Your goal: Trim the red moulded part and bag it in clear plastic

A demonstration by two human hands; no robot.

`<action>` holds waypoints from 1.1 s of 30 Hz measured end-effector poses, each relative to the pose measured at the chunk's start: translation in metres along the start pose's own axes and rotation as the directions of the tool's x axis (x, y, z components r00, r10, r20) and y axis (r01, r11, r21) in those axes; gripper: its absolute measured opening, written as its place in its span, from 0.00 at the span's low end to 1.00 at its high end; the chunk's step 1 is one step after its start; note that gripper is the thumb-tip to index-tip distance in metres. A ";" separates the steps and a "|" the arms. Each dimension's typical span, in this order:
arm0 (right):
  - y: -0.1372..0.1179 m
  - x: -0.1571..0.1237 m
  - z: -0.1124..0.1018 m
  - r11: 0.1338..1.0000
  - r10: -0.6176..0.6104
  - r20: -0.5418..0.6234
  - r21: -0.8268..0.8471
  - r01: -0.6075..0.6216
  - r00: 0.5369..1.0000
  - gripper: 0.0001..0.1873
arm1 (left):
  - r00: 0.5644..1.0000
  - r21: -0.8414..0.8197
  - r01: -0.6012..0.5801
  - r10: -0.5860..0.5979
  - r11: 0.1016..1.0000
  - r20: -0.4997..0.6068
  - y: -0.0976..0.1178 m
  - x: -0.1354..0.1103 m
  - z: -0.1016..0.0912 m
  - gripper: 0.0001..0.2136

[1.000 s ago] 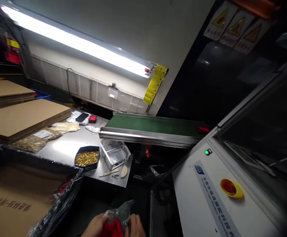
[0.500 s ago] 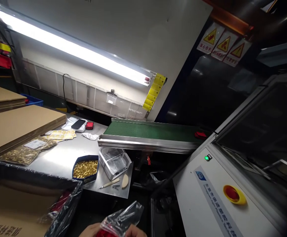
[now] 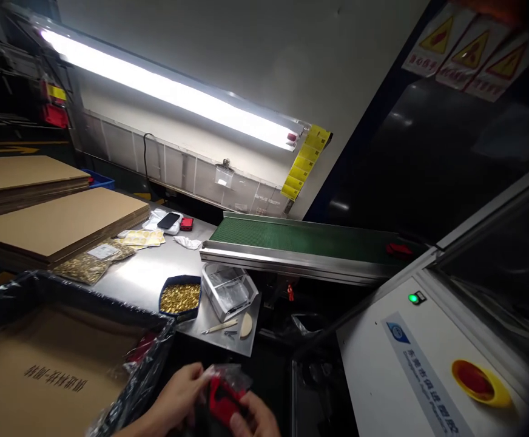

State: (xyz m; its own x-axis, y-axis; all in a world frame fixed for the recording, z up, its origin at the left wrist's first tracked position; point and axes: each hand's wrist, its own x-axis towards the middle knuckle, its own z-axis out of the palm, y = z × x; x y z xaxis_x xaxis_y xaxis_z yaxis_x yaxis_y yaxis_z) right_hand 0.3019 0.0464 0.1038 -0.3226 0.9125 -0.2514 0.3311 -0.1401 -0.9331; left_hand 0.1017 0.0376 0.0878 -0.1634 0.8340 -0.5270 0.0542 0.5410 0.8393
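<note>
At the bottom middle, both my hands hold a small red part (image 3: 222, 397) wrapped in a clear plastic bag (image 3: 233, 376). My left hand (image 3: 178, 397) pinches the bag from the left, fingers touching its top edge. My right hand (image 3: 255, 419) grips the red part from below and the right. They hover in front of the steel table's edge (image 3: 210, 340), beside a large cardboard box lined with black plastic (image 3: 59, 364).
On the steel table stand a blue tray of brass pieces (image 3: 180, 297), a clear plastic box (image 3: 228, 291), a small tool (image 3: 219, 328), bagged brass parts (image 3: 87, 264), a phone (image 3: 170, 220). Flat cardboard stacks (image 3: 59, 221) lie left. A green conveyor (image 3: 310, 240) carries a red part (image 3: 398, 248). Machine panel with red button (image 3: 476, 379) right.
The view shifted, so the scene slid to the right and down. My hands rose into sight, and the red part inside the bag shows more clearly between my fingers.
</note>
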 end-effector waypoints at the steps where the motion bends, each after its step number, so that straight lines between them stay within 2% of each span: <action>1: -0.005 -0.002 -0.003 0.998 0.042 -0.021 0.038 -0.041 0.999 0.30 | 0.974 0.091 -0.210 0.216 0.974 -0.065 0.012 -0.004 -0.004 0.24; 2: -0.012 -0.005 -0.007 0.994 0.093 0.021 0.062 -0.094 0.995 0.32 | 0.950 0.116 -0.290 0.300 0.950 -0.083 0.023 -0.008 -0.008 0.24; 3: -0.020 -0.006 -0.012 0.988 0.125 0.093 0.076 -0.133 0.988 0.32 | 0.937 0.128 -0.323 0.336 0.938 -0.099 0.032 -0.011 -0.010 0.23; 5: -0.036 -0.008 -0.023 0.988 0.095 0.241 0.094 -0.120 0.966 0.28 | 0.913 0.139 -0.371 0.388 0.918 -0.127 0.045 -0.019 -0.011 0.20; 6: -0.043 -0.008 -0.028 0.985 0.087 0.278 0.118 -0.124 0.957 0.27 | 0.903 0.138 -0.388 0.406 0.911 -0.139 0.050 -0.023 -0.010 0.19; 9: -0.059 -0.011 -0.036 0.976 0.085 0.328 0.162 -0.145 0.941 0.24 | 0.864 0.073 -0.475 0.481 0.877 -0.152 0.058 -0.037 -0.005 0.15; 12: -0.066 -0.017 -0.035 0.978 0.085 0.344 0.150 -0.144 0.935 0.23 | 0.830 -0.058 -0.550 0.538 0.833 -0.143 0.061 -0.048 0.000 0.11; 17: -0.073 -0.026 -0.030 0.990 0.114 0.295 0.045 -0.132 0.949 0.23 | 0.852 -0.199 -0.523 0.513 0.828 -0.106 0.063 -0.055 0.000 0.10; 22: -0.074 -0.030 -0.031 0.990 0.054 0.207 -0.142 -0.025 0.977 0.20 | 0.853 -0.230 -0.518 0.516 0.824 -0.076 0.063 -0.060 -0.002 0.10; 25: -0.078 -0.032 -0.030 0.953 -0.009 0.151 -0.297 0.054 0.988 0.17 | 0.865 -0.221 -0.499 0.496 0.838 -0.074 0.059 -0.057 0.000 0.10; 29: -0.084 -0.033 -0.027 0.870 -0.091 0.122 -0.473 0.138 0.988 0.15 | 0.924 -0.346 -0.363 0.383 0.865 -0.011 0.056 -0.047 0.003 0.10; 33: -0.083 -0.034 -0.025 0.832 -0.110 0.111 -0.533 0.152 0.988 0.15 | 0.934 -0.380 -0.335 0.358 0.862 -0.010 0.058 -0.041 0.002 0.11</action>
State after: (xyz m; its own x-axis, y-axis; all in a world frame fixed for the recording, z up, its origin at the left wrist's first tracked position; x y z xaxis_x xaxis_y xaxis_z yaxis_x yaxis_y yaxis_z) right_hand 0.3076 0.0365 0.1960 -0.4537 0.8738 -0.1747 0.6989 0.2273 -0.6782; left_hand 0.1134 0.0351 0.1573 -0.1432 0.9713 -0.1900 -0.2724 0.1459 0.9510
